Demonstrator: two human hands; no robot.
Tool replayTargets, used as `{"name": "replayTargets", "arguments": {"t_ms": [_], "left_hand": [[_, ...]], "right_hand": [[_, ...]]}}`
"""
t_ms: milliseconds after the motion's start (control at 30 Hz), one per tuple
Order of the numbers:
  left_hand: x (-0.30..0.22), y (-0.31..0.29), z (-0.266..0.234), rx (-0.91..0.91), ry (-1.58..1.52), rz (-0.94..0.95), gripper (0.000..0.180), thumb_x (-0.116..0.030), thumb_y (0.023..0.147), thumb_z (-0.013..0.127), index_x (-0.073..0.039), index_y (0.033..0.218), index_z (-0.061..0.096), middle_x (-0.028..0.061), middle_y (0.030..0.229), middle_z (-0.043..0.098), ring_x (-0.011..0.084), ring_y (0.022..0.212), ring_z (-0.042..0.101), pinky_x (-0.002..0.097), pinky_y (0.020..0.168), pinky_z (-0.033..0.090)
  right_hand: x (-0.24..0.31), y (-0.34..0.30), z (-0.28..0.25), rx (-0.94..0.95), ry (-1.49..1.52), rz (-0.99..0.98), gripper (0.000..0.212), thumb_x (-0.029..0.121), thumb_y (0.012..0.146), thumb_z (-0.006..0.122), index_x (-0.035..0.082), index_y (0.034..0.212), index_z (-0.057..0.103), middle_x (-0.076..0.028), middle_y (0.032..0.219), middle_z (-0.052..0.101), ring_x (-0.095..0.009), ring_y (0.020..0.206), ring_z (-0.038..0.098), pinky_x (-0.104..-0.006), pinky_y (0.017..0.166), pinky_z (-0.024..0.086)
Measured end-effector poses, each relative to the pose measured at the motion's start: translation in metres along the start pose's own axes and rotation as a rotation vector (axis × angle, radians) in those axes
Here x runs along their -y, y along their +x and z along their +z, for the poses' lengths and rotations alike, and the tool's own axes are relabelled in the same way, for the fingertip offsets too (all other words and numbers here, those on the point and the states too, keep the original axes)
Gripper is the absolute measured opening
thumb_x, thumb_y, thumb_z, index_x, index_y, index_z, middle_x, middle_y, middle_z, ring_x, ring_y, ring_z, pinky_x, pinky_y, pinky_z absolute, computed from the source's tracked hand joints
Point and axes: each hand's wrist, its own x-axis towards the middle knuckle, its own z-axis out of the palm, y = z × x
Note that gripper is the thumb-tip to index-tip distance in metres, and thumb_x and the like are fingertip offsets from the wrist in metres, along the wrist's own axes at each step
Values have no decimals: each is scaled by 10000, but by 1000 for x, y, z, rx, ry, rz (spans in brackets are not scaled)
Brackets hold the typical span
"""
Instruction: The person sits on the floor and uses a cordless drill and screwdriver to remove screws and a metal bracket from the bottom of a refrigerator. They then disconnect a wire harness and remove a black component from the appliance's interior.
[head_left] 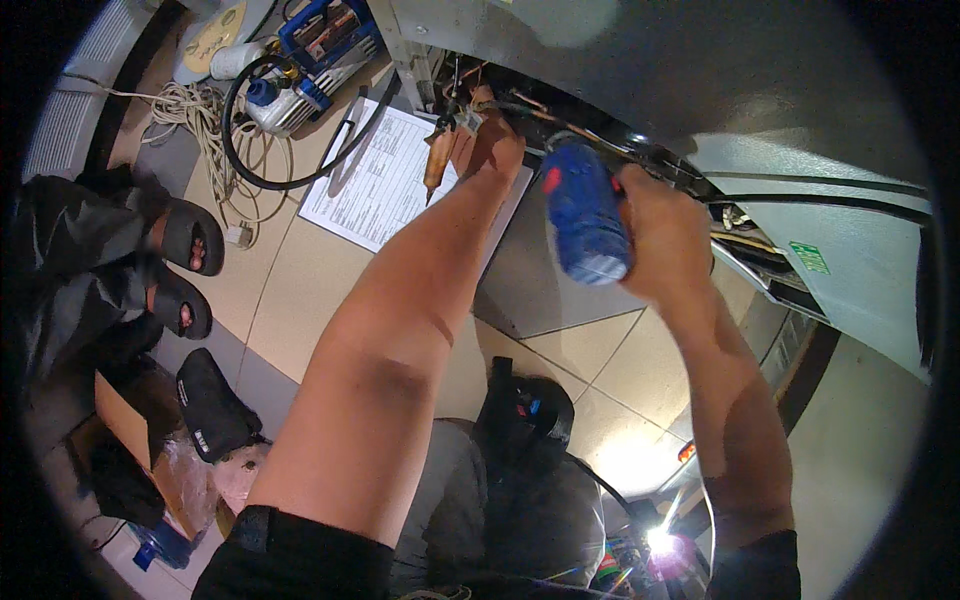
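Note:
My right hand (665, 225) is wrapped round a blue, drill-shaped power tool (590, 220) with red parts on its sides. The tool's front end points at the low opening of a grey appliance cabinet (740, 80). My left hand (492, 140) reaches into that opening, fingers bent among thin copper pipes (545, 115) and metal parts. What it grips is hidden. Beside it hangs a copper-coloured filter drier (438, 160), its narrow end pointing down.
A printed form (375, 170) with a pen lies on the tiled floor at left. Beyond it stand a blue pump (290, 110), a black hose (232, 140) and coiled white cable (195, 115). Another person's sandalled feet (190, 240) are at left. A bright lamp (660, 540) shines at lower right.

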Motion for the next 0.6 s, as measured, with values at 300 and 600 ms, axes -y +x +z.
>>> {"name": "replayTargets", "arguments": {"t_ms": [300,600], "left_hand": [[30,9,24,-291,130,270,451,-313,819,739,-52,1129,544,171,1100,666,344,1011,673,395,870,555],[44,4,19,-200,-60,333,528,-277,823,755,-53,1263,569,181,1023,733,377,974,714,404,877,574]], "right_hand": [[38,-62,15,-10,19,234,342,160,790,748,58,1051,553,-150,857,596,-367,816,626,-456,737,508],[39,-81,89,-148,466,444,145,162,962,628,95,1062,547,-69,854,662,-173,700,663,-315,641,552]]}}
